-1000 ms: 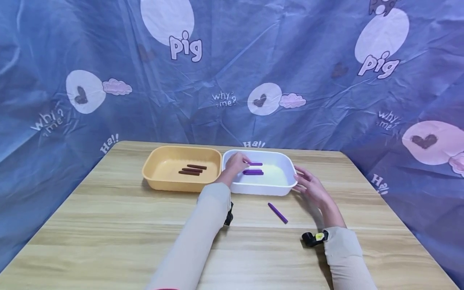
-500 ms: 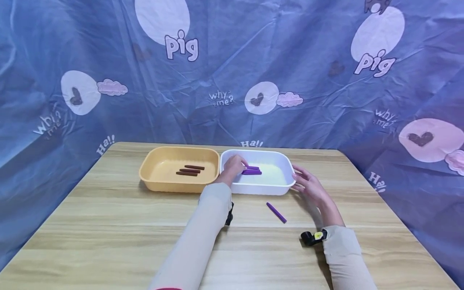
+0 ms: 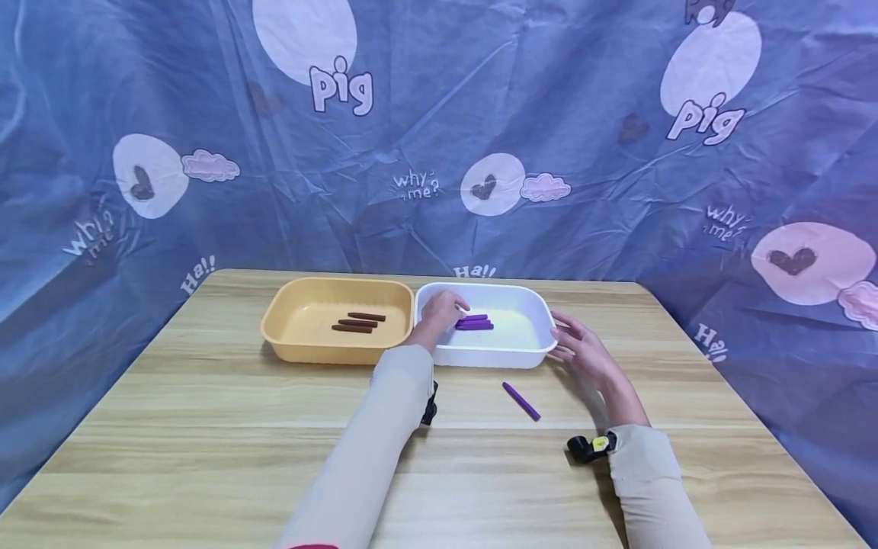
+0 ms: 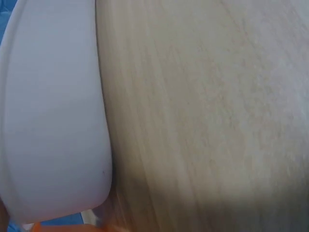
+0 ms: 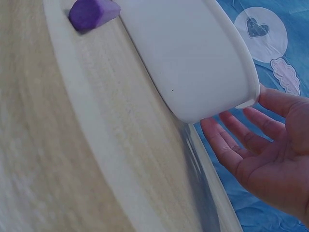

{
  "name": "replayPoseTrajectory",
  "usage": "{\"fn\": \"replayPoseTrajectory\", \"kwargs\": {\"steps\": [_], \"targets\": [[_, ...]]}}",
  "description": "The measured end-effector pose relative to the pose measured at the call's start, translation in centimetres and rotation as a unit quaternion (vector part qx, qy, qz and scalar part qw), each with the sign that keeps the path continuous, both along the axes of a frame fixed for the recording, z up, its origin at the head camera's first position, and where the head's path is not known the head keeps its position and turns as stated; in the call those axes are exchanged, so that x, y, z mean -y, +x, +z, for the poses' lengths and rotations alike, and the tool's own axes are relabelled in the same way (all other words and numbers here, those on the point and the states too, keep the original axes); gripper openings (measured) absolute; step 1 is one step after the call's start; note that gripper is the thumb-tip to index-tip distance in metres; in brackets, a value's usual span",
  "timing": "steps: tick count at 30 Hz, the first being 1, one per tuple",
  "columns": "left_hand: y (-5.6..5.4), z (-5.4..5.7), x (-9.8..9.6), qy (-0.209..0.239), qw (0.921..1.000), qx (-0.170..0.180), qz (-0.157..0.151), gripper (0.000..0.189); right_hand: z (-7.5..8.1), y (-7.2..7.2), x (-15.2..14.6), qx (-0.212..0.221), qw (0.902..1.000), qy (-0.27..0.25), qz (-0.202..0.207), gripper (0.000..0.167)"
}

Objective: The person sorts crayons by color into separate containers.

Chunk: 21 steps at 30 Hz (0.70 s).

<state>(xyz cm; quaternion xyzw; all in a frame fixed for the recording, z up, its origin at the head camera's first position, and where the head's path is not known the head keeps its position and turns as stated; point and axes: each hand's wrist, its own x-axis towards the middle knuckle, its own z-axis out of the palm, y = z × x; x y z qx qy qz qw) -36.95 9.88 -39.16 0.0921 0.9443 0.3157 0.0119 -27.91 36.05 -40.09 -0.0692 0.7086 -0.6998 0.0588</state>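
My left hand (image 3: 441, 311) is inside the white tray (image 3: 499, 358) at its left end, fingertips beside the purple crayons (image 3: 475, 325) lying together on the tray floor. No crayon shows between its fingers, though part of the hand hides that end. At the tray's right end, my right hand (image 3: 584, 357) touches the outer wall. Its fingers are spread and gently bent in the right wrist view, the thumb by the rim. One more purple crayon (image 3: 521, 401) lies slantwise on the table in front of the tray. The left wrist view has the tray's outer wall (image 4: 55, 106).
A yellow tray (image 3: 329, 354) stands against the white tray's left side, with several brown crayons (image 3: 357, 323) in it. Both trays sit toward the back of the wooden table (image 3: 206, 442). Blue printed cloth (image 3: 411, 114) hangs behind.
The left hand has lowered a purple crayon beside the others in the white tray and let it go. The right hand has stayed at the tray's end; the view has shifted slightly.
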Motion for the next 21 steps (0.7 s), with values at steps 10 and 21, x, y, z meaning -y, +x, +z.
{"fn": "replayPoseTrajectory", "kwargs": {"steps": [10, 21], "targets": [[1.1, 1.8, 0.8, 0.015, 0.9972, -0.018, -0.071, 0.020, 0.2, 0.0, -0.1, 0.001, 1.0000, 0.001, 0.004, 0.058], [3.9, 3.9, 2.0, 0.017, 0.9892, -0.048, -0.137, 0.020, 0.1, 0.0, 0.1, -0.001, 1.0000, -0.001, 0.004, 0.058]]}}
